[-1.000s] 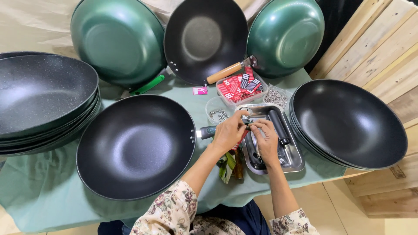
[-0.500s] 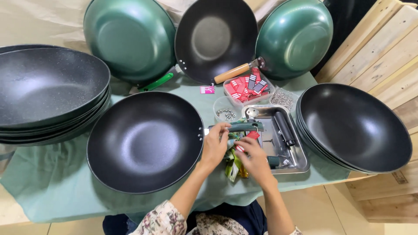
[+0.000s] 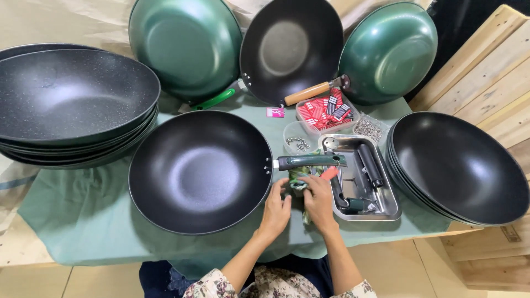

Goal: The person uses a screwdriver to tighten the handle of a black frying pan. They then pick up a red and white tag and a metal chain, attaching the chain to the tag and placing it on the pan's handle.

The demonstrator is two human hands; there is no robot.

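A black wok point(image 3: 201, 171) with a dark green handle point(image 3: 309, 161) lies on the green cloth in front of me. My left hand point(image 3: 276, 207) rests by the wok's rim, fingers on a small green packet point(image 3: 301, 185). My right hand point(image 3: 319, 197) is closed on the same packet, just below the handle. Exactly what the packet holds is hidden by my fingers.
A steel tray point(image 3: 386, 204) with tools stands right of my hands. Behind it are a clear tub of screws point(image 3: 300, 140) and a box of red tags point(image 3: 326, 110). Stacked black woks sit at left point(image 3: 72, 105) and right point(image 3: 458, 165). Green and black woks point(image 3: 185, 47) lean at the back.
Both hands have come down from the steel tray and the wok's handle to the green packet on the cloth below the handle. The view has shifted slightly.
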